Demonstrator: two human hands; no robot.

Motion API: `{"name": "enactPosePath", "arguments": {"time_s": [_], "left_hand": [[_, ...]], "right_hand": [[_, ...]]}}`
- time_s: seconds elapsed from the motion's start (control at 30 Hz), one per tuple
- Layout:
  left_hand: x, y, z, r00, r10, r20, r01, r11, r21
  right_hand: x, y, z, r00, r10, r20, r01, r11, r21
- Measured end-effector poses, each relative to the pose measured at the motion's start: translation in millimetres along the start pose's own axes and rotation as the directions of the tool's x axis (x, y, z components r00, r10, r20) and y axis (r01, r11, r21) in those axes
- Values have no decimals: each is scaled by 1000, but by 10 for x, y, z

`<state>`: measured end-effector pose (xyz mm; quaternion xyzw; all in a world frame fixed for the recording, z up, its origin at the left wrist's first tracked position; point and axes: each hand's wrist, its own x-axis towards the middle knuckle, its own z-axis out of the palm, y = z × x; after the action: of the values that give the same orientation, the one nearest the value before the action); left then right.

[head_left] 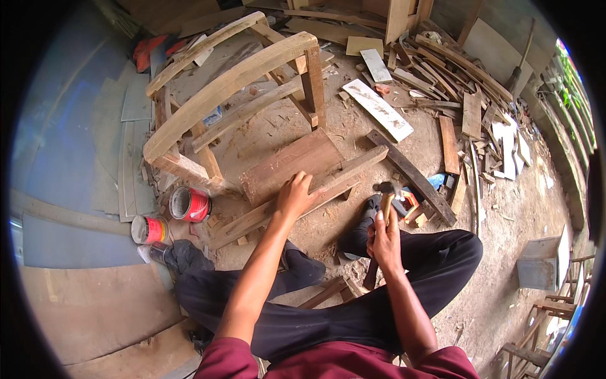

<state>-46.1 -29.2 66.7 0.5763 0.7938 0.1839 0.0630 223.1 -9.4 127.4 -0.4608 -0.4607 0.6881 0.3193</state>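
My left hand (295,196) rests on a long wooden beam (360,163), its fingers curled over the wood; whether a small piece is pinched there I cannot make out. Just beyond it lies a wide brown board (287,165), close against the beam. My right hand (385,241) is closed round the handle of a hammer (387,189), held upright above my right leg with its dark head uppermost. On the ground beside the hammer is a tool with an orange handle (411,203), partly hidden.
A wooden frame with curved rails (221,79) stands ahead on the left. Two red cans (191,204) sit near my left knee. A dark plank (413,180) and white board (379,108) lie right of the beam, before heaped scrap wood (442,76). A grey metal box (541,262) stands far right.
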Motion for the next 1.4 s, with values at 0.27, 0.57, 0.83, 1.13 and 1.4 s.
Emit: {"name": "enactPosePath", "arguments": {"time_s": [0.27, 0.57, 0.83, 1.13, 1.4], "left_hand": [[470, 498, 329, 998, 26, 58, -35, 985, 168], [494, 572, 384, 996, 40, 76, -58, 969, 242], [485, 494, 349, 1000, 9, 28, -15, 973, 231], [501, 472, 326, 997, -22, 68, 5, 970, 244], [538, 608, 360, 999, 6, 50, -17, 976, 217]], "right_hand": [[315, -345, -188, 985, -169, 43, 172, 904, -390], [775, -721, -138, 932, -259, 253, 355, 516, -780], [695, -1880, 323, 807, -539, 242, 574, 614, -542], [898, -1440, -16, 969, -44, 242, 234, 460, -856], [1135, -1435, 88, 851, -376, 367, 525, 580, -623]]}}
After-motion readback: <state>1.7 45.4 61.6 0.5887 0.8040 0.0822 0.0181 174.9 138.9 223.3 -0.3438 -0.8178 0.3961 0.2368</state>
